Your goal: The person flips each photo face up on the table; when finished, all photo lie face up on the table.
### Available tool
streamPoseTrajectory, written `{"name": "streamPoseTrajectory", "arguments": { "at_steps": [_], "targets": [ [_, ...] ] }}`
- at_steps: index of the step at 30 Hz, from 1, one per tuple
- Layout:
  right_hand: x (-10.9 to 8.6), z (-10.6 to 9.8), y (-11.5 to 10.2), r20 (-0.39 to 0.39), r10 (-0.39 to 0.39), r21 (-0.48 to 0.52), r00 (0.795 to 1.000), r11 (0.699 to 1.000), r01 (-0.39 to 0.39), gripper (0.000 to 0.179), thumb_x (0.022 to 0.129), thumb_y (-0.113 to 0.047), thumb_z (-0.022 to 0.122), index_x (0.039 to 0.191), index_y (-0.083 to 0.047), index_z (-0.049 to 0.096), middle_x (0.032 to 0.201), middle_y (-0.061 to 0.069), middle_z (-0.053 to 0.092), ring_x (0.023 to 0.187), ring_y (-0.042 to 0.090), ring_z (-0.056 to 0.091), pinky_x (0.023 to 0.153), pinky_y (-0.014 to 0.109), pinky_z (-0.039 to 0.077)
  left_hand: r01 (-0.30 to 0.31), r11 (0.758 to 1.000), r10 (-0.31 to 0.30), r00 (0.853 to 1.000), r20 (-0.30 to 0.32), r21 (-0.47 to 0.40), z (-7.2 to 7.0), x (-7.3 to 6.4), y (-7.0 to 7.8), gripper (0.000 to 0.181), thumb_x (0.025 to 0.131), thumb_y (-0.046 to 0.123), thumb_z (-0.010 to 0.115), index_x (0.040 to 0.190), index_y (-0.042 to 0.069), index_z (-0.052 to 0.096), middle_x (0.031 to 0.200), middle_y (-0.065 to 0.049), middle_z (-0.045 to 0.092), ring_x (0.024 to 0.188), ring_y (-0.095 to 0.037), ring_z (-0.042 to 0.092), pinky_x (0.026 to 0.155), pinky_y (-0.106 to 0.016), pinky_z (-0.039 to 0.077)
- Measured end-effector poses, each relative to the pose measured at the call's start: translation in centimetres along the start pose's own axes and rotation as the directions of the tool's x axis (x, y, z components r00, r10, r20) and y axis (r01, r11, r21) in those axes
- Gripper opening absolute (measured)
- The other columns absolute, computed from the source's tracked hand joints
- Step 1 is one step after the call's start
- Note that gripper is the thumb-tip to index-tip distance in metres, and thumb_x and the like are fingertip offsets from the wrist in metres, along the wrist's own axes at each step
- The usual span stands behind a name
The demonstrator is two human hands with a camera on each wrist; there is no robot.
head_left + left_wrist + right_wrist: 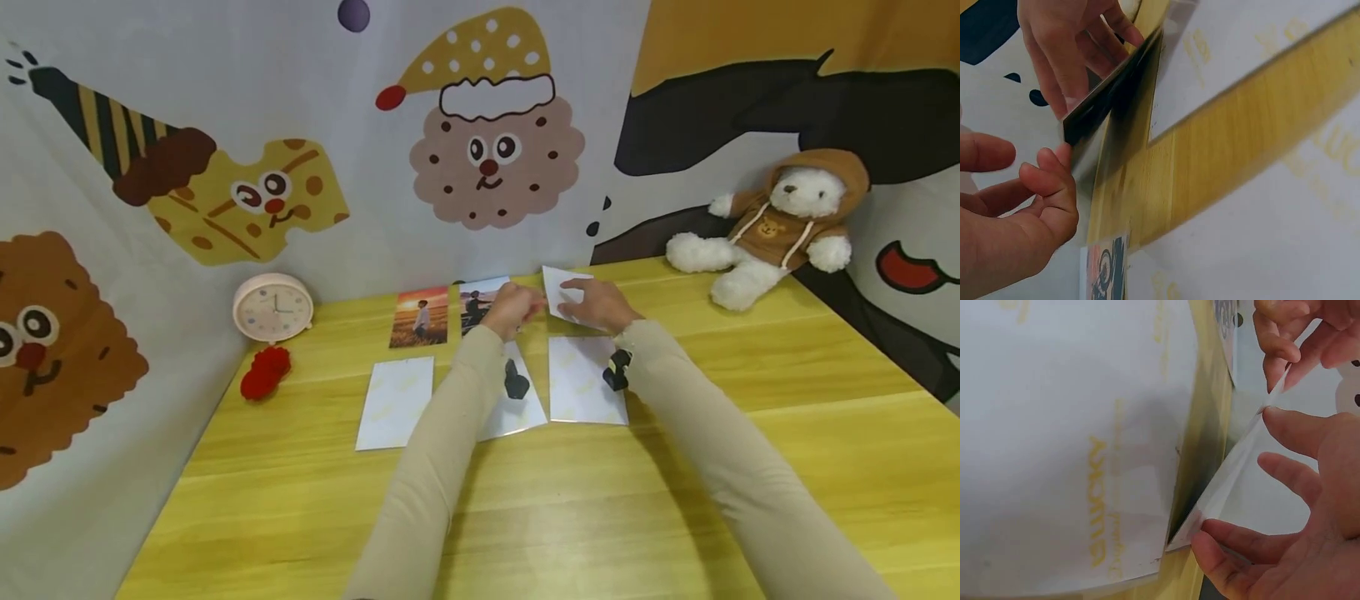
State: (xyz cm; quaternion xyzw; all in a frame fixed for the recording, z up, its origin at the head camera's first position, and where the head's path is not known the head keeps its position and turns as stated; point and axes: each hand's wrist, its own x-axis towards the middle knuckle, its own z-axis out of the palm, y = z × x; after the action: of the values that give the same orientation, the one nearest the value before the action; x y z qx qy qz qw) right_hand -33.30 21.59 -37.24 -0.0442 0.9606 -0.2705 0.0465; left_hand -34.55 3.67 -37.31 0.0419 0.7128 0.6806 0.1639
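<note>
The right hand (602,305) holds a photo print (560,290) tilted up at the back of the table, its white back showing in the head view. In the right wrist view its thumb and fingertips sit at the print's edges. Curled fingers of the left hand (1022,225) touch a corner of the print in the left wrist view, with another finger or the thumb apart from it; the print's dark face shows there. Left of it lies a photo of a person with a motorbike (471,308), partly covered by the left hand. A sunset field photo (420,317) lies further left, face up.
Three white-backed prints lie in front: left (395,404), middle (522,414) partly under the left forearm, and right (585,383) beneath the right wrist. A pink clock (273,307) and a red object (266,372) are at left. A teddy bear (780,225) sits back right.
</note>
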Motion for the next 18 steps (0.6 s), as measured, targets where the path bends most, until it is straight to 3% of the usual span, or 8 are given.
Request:
{"name": "streamPoseTrajectory", "arguments": {
  "at_steps": [3,5,12,15,18],
  "targets": [
    [0.1,-0.2,-0.3,0.024,0.007,0.017,1.0,1.0,-0.008,0.053,0.1,-0.032,0.057,0.149,-0.014,0.049,0.155,0.022,0.044,0.136,0.039,0.046,0.118,0.055,0.034,0.022,0.999,-0.021,1.0,0.018,-0.036,0.1,0.1,0.1,0.036,0.1,0.0,0.042,0.132,-0.011,0.055,0.097,-0.01,0.062,0.061,-0.005,0.047,0.058,-0.019,0.037],
    [0.1,-0.2,-0.4,0.042,0.011,0.027,0.999,1.0,-0.013,0.051,0.101,-0.031,0.055,0.149,-0.014,0.049,0.156,0.022,0.042,0.134,0.038,0.046,0.118,0.056,0.034,0.034,0.998,-0.033,0.999,0.028,-0.06,0.2,0.2,0.0,0.043,0.099,-0.004,0.038,0.14,-0.008,0.051,0.105,-0.013,0.061,0.065,-0.005,0.049,0.058,-0.017,0.038],
    [0.5,-0.2,-1.1,0.037,0.023,0.104,0.999,0.994,-0.027,0.047,0.102,-0.029,0.054,0.146,-0.014,0.053,0.135,0.022,0.058,0.103,0.03,0.053,0.094,0.044,0.046,0.016,0.993,-0.012,0.999,0.036,-0.12,0.2,0.2,0.0,0.055,0.09,-0.016,0.042,0.143,-0.005,0.049,0.102,-0.009,0.06,0.077,-0.01,0.054,0.061,-0.017,0.041],
    [0.6,-0.2,-1.4,0.028,0.033,0.168,0.999,0.985,-0.037,0.047,0.102,-0.031,0.053,0.147,-0.015,0.052,0.133,0.02,0.058,0.104,0.029,0.054,0.089,0.039,0.047,0.008,0.989,-0.002,0.999,0.038,-0.146,0.2,0.1,0.0,0.057,0.09,-0.016,0.044,0.144,0.0,0.051,0.103,-0.008,0.064,0.089,-0.017,0.059,0.067,-0.02,0.043],
    [0.6,-0.4,-1.6,0.02,0.03,0.231,0.999,0.972,-0.034,0.047,0.104,-0.033,0.05,0.146,-0.013,0.051,0.133,0.02,0.058,0.107,0.029,0.055,0.087,0.037,0.048,0.012,0.987,-0.004,0.999,0.053,-0.159,0.2,0.1,0.2,0.057,0.093,-0.012,0.048,0.146,0.007,0.05,0.119,-0.015,0.067,0.111,-0.028,0.061,0.084,-0.029,0.047]
  ]
}}
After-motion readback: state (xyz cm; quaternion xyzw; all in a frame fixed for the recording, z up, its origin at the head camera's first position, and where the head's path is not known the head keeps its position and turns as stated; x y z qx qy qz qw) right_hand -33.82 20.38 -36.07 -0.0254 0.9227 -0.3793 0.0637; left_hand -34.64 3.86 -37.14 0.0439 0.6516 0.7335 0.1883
